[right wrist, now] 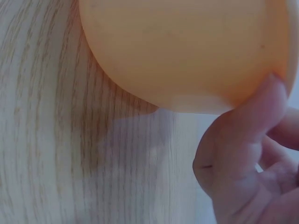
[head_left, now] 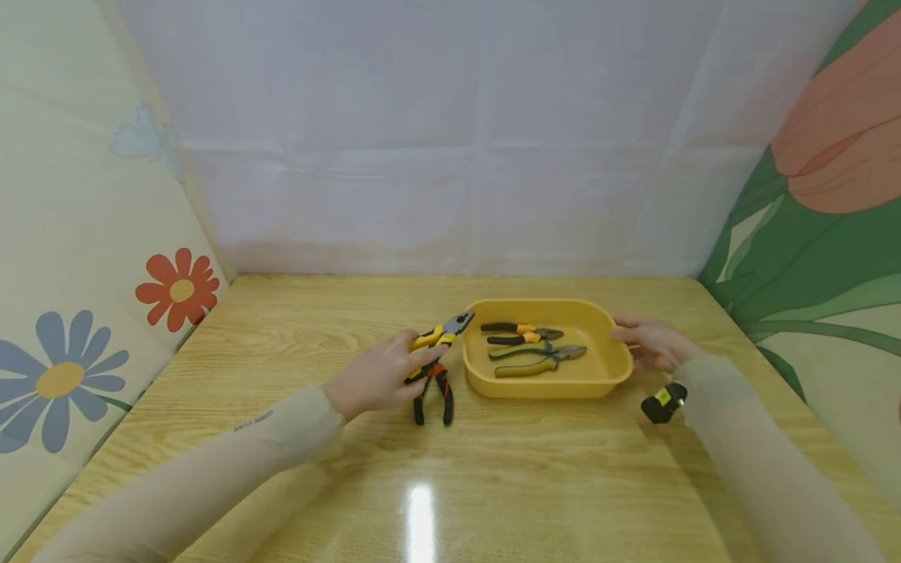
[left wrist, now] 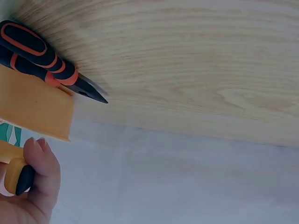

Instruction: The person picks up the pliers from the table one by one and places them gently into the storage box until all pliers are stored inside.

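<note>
My left hand (head_left: 373, 374) holds combination pliers (head_left: 450, 331) with yellow and black handles, their head pointing at the left rim of a yellow plastic bin (head_left: 542, 390). In the left wrist view, fingers curl round a yellow handle (left wrist: 15, 175). Below that hand, pliers with black and red-orange handles (head_left: 447, 391) lie on the table beside the bin. My right hand (head_left: 655, 344) grips the bin's right end; in the right wrist view its thumb (right wrist: 266, 102) presses on the wall. Inside the bin lie pliers with black and orange handles (head_left: 524, 338) and pliers with green handles (head_left: 538, 363).
The wood-grain table (head_left: 535, 469) carries the bin. A white cloth (head_left: 436, 156) hangs behind its far edge, and flower-patterned panels stand at the left and right. A small black and yellow device (head_left: 663, 403) sits at my right wrist.
</note>
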Demonstrator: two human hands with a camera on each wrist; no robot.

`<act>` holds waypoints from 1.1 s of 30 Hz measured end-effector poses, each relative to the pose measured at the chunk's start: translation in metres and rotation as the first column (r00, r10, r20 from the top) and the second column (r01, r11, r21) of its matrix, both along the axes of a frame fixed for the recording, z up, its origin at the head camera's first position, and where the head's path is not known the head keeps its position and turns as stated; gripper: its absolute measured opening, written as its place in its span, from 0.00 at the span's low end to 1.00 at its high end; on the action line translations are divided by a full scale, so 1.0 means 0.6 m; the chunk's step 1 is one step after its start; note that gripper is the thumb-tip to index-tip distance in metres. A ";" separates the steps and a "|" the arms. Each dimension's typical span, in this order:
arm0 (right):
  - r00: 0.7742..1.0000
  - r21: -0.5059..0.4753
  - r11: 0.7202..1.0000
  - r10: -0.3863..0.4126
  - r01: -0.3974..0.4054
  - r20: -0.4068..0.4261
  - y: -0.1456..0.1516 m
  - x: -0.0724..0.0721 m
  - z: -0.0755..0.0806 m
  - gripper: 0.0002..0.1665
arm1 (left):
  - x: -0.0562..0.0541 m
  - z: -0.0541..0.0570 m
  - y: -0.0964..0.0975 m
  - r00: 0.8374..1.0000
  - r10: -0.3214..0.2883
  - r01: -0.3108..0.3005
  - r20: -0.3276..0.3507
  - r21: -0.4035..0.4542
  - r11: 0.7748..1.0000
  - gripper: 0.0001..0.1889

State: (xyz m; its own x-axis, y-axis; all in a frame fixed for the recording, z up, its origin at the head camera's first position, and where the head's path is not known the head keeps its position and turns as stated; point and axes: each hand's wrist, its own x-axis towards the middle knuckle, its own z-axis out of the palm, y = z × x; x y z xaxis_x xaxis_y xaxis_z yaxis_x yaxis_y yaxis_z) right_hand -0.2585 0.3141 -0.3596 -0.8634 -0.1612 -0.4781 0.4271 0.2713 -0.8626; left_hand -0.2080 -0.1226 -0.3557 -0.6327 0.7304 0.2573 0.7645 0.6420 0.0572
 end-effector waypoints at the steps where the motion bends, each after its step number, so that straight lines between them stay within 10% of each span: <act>1: 1.000 0.000 1.000 0.001 -0.001 -0.001 0.000 0.000 0.000 0.40 | -0.001 0.001 0.001 1.000 -0.006 0.006 -0.005 -0.004 1.000 0.26; 28: 1.000 -0.013 1.000 0.009 -0.009 -0.015 -0.004 0.004 0.000 0.40 | -0.040 0.020 0.030 0.982 -0.173 0.158 -0.080 -0.172 0.972 0.26; 33: 1.000 -0.008 1.000 0.009 -0.009 -0.017 -0.003 0.005 0.000 0.40 | -0.044 0.026 0.040 0.989 -0.145 0.142 0.002 -0.219 0.965 0.28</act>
